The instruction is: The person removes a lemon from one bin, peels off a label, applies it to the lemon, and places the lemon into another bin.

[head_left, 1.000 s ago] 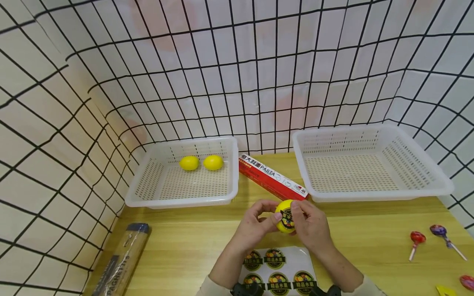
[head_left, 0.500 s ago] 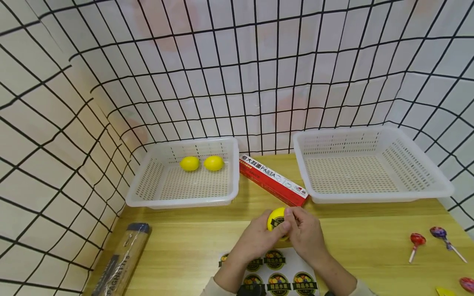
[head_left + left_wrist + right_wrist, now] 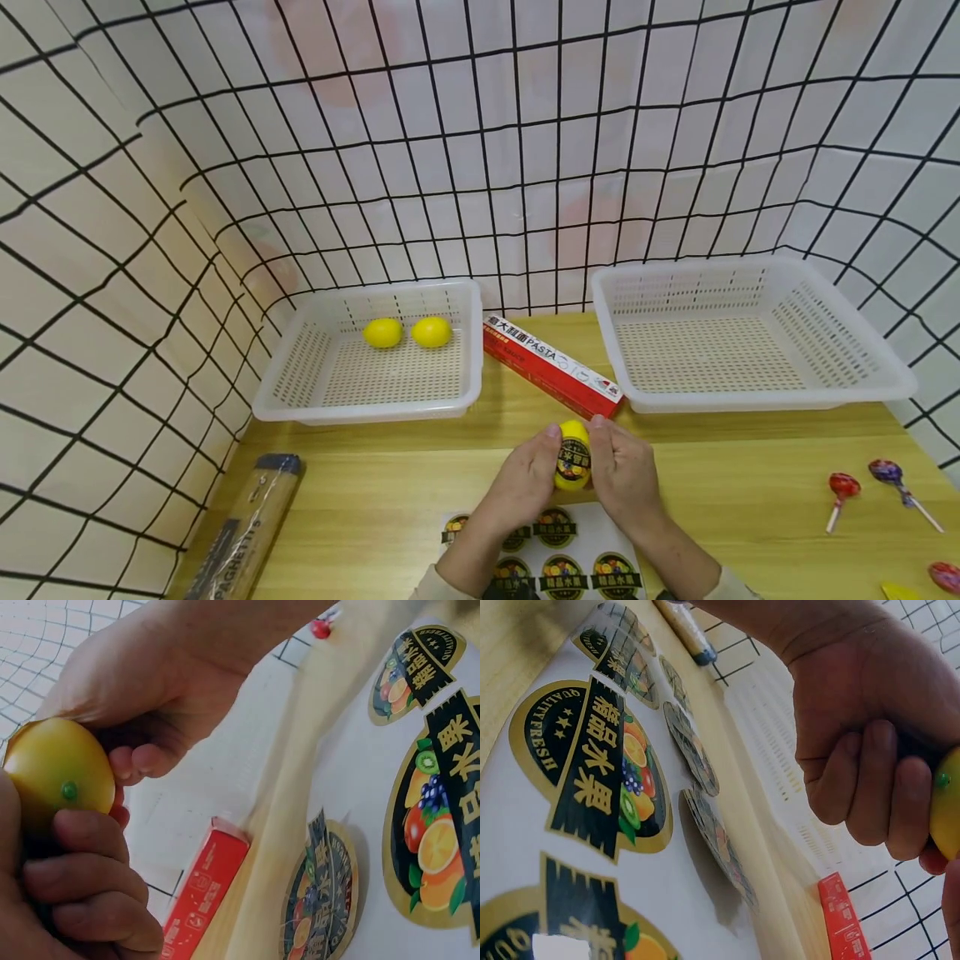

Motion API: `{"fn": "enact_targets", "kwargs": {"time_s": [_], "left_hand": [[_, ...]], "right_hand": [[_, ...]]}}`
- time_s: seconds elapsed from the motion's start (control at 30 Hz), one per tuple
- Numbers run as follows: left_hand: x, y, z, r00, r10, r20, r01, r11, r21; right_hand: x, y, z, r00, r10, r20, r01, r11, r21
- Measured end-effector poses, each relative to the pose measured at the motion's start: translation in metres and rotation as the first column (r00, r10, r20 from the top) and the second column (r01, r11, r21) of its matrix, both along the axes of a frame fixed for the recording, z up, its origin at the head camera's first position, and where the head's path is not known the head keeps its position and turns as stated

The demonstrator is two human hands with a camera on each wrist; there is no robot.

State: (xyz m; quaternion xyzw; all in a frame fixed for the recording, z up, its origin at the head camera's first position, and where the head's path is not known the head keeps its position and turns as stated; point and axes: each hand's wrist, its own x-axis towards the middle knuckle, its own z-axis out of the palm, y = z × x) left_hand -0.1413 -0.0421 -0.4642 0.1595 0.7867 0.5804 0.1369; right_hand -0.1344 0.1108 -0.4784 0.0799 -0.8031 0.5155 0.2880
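Between my two hands is a yellow lemon (image 3: 573, 479) with a round black-and-gold fruit sticker (image 3: 573, 458) on its upward side. My left hand (image 3: 519, 485) grips it from the left, its fingers curled beneath in the left wrist view. From the right, my right hand (image 3: 626, 473) holds the same lemon, thumb along its edge. A green tip shows on the lemon (image 3: 56, 761) in the left wrist view. Under the forearms lies a white sheet (image 3: 588, 537) bearing several matching stickers, partly covered by the left wrist.
Two lemons (image 3: 407, 333) sit in the left white basket (image 3: 367, 410); another white basket (image 3: 765, 398) stands at right. A red pasta box (image 3: 551, 367) lies between them. Spaghetti (image 3: 247, 533) is at far left. Lollipops (image 3: 844, 485) lie at right, near a yellow item (image 3: 902, 591).
Both hands have come down slightly with the lemon and turned it. The left thumb has gone from over the sticker to the lemon's left side, leaving the sticker facing up between both thumbs.
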Motion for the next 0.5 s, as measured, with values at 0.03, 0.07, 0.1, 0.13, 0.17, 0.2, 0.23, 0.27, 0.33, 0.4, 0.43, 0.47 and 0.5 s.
{"fn": "enact_targets", "kwargs": {"time_s": [0.03, 0.07, 0.1, 0.13, 0.17, 0.2, 0.23, 0.27, 0.33, 0.4, 0.43, 0.47, 0.5], "left_hand": [[0.000, 0.000, 0.000, 1.000, -0.011, 0.006, 0.011, 1.000, 0.006], [0.000, -0.001, 0.001, 1.000, -0.022, 0.018, 0.022, 1.000, 0.013], [0.000, -0.002, 0.001, 0.999, -0.031, 0.038, 0.030, 0.999, 0.024], [0.000, -0.002, 0.001, 0.997, -0.044, 0.056, 0.042, 0.998, 0.038], [0.000, -0.002, 0.001, 0.996, -0.057, 0.072, 0.053, 0.997, 0.052], [-0.001, -0.002, 0.001, 0.994, -0.069, 0.088, 0.063, 0.996, 0.067], [-0.001, -0.002, 0.001, 0.991, -0.083, 0.101, 0.074, 0.993, 0.088], [-0.001, -0.002, 0.001, 0.989, -0.089, 0.114, 0.076, 0.991, 0.109], [-0.002, -0.001, 0.001, 0.987, -0.102, 0.123, 0.082, 0.983, 0.163], [-0.001, 0.000, 0.001, 0.986, -0.115, 0.123, 0.085, 0.970, 0.226], [-0.001, 0.002, 0.000, 0.985, -0.120, 0.123, 0.086, 0.963, 0.254], [-0.001, 0.002, 0.000, 0.985, -0.121, 0.124, 0.084, 0.959, 0.271], [0.000, 0.003, 0.000, 0.983, -0.131, 0.127, 0.090, 0.954, 0.287]], "right_hand": [[0.000, 0.000, 0.000, 1.000, 0.008, 0.020, -0.008, 1.000, -0.018], [0.001, 0.000, -0.001, 0.999, 0.016, 0.041, -0.015, 0.999, -0.035], [0.001, 0.001, -0.001, 0.998, 0.017, 0.056, -0.015, 0.999, -0.043], [0.000, 0.001, -0.001, 0.997, 0.022, 0.078, -0.018, 0.998, -0.057], [0.000, 0.002, -0.001, 0.995, 0.018, 0.098, -0.013, 0.998, -0.060], [-0.001, 0.002, -0.001, 0.993, 0.012, 0.120, -0.005, 0.998, -0.062], [-0.002, 0.003, 0.000, 0.989, 0.004, 0.148, 0.005, 0.998, -0.067], [-0.002, 0.004, 0.001, 0.983, 0.001, 0.182, 0.013, 0.997, -0.077], [-0.003, 0.006, 0.004, 0.965, 0.014, 0.260, 0.013, 0.994, -0.105], [-0.004, 0.008, 0.007, 0.941, 0.051, 0.336, 0.001, 0.988, -0.152], [-0.003, 0.009, 0.008, 0.933, 0.074, 0.353, -0.014, 0.985, -0.172], [-0.003, 0.009, 0.009, 0.928, 0.095, 0.361, -0.032, 0.984, -0.178], [-0.003, 0.010, 0.010, 0.929, 0.107, 0.356, -0.049, 0.985, -0.168]]}}
